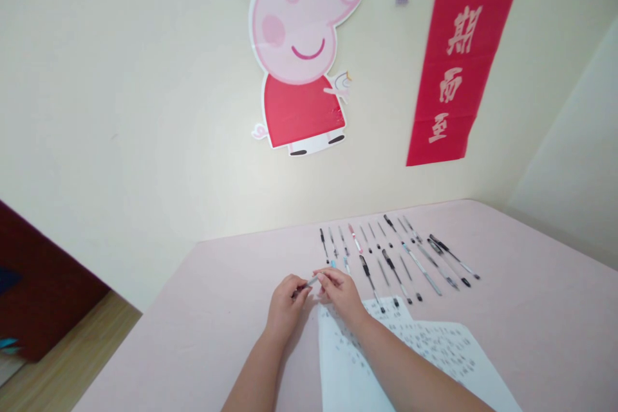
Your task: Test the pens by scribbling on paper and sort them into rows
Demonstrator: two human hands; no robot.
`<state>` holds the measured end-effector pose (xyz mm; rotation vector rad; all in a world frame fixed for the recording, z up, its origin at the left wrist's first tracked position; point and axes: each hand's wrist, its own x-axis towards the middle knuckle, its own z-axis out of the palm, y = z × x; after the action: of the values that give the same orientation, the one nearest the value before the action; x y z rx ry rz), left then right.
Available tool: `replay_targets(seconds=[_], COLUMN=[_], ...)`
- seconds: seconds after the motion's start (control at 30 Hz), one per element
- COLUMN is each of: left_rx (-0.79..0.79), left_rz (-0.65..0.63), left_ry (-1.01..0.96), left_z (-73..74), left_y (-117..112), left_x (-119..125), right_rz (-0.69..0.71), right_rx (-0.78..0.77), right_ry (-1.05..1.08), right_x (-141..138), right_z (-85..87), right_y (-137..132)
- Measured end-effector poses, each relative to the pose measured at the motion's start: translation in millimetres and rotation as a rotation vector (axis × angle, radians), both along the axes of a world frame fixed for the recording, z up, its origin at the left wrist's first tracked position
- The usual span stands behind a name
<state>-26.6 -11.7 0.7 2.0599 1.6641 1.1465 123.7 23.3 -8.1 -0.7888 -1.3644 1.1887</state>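
Note:
Between my two hands is a slim pen [311, 281], held at a slant above the pink tabletop. My left hand [286, 299] closes on its dark lower end. The fingers of my right hand [339, 291] pinch the upper end, and their grip hides part of the pen. Just beyond my hands lie rows of pens, among them a black-capped pen [371, 283], a blue-and-white pen [421, 269] and a red-and-white pen [355, 239]. Under my right forearm lie white sheets of paper [347, 373] covered in handwriting.
The pink-covered table [217, 322] meets the wall at its back edge. A cartoon pig cutout [299, 45] and a red banner [458, 64] hang on the wall. At the left, beyond the table edge, are a dark red panel [48, 296] and wooden floor [82, 347].

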Motion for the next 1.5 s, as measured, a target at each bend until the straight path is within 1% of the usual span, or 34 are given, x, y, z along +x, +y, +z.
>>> replay_targets(seconds=[0.2, 0.37, 0.5, 0.67, 0.83, 0.97, 1.17, 1.3, 1.5], left_rx=[0.028, 0.052, 0.027, -0.02, 0.001, 0.02, 0.054, 0.004, -0.154], left_rz=[-0.012, 0.006, -0.004, -0.039, 0.001, 0.005, 0.029, -0.008, -0.166], left_ry=[0.02, 0.023, -0.024, -0.069, -0.028, 0.023, 0.077, 0.034, -0.065], left_z=[3.9, 6.6, 3.3, -1.4, -0.3, 2.4, 7.2, 6.8, 3.5], left_y=[-1, -3, -2, 1, 1, 0, -4, -4, -4], left_x=[-1, 0, 2, 3, 2, 2, 3, 4, 7], right_rz=[-0.058, -0.034, 0.008, 0.011, -0.01, -0.01, -0.034, -0.04, -0.059], right_rx=[0.056, 0.038, 0.008, 0.075, 0.114, 0.096, 0.088, 0.022, -0.17], right_ry=[-0.082, -0.068, -0.024, -0.053, -0.087, -0.111, -0.082, -0.035, 0.083], right_x=[2, 1, 0, 2, 3, 4, 3, 2, 2], right_z=[-1.4, -1.2, 2.6, 8.1, 7.3, 5.6, 10.5, 11.5, 4.3], right_y=[1, 0, -2, -5, -3, -2, -4, -6, -1])
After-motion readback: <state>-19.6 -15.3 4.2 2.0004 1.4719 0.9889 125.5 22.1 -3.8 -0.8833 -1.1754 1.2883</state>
